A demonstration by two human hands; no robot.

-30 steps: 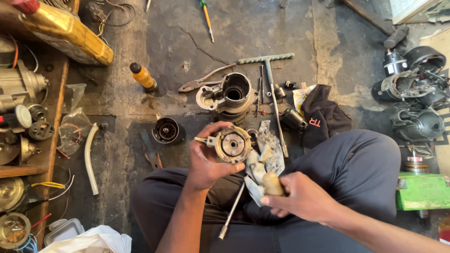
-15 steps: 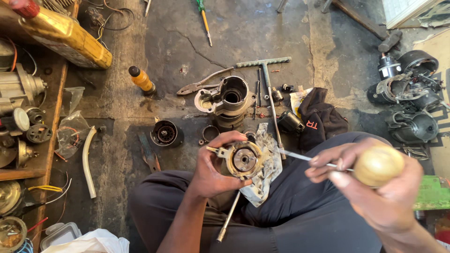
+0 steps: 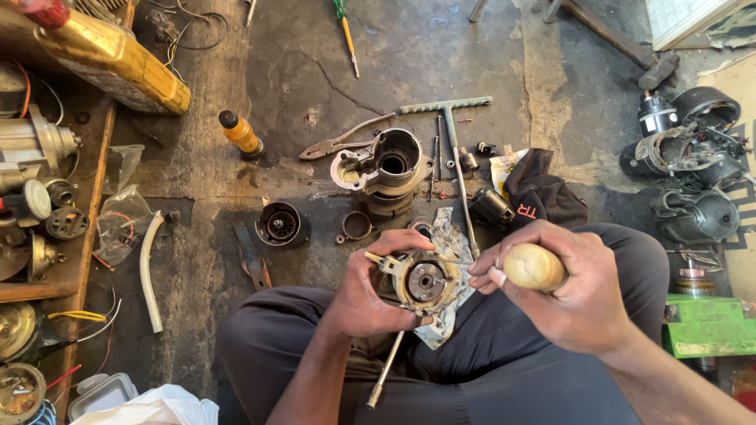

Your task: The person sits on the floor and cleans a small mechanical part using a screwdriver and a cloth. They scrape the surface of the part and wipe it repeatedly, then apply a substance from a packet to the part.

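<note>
Holding the round motor end plate (image 3: 425,281) over my lap, I have my left hand (image 3: 370,291) clamped around its rim, fingers curled over the top edge and thumb underneath, so its open face with the brass ring and centre hole points up at me. My right hand (image 3: 563,287) is closed tight on the pale wooden handle (image 3: 534,267) of a tool, most likely a screwdriver; its tip reaches toward the right edge of the plate, though my fingers hide the shaft, so I cannot tell whether it touches. By my judgement the strip-down is well along: the grey cast housing (image 3: 386,167) already sits open and empty on the floor ahead of me, a black round part (image 3: 282,225) and a small ring (image 3: 356,227) lie apart to its left, and small bolts (image 3: 466,161) lie scattered near the T-handle wrench (image 3: 453,138). What seems left is the work on this plate itself, which is not yet free of its fittings. A crumpled rag (image 3: 450,236) lies under the plate and a long metal rod (image 3: 388,371) slopes down between my knees, both close enough to snag the tool. Pliers (image 3: 335,143), an orange bottle (image 3: 240,134) and more motor bodies (image 3: 685,153) crowd the floor around me.
</note>
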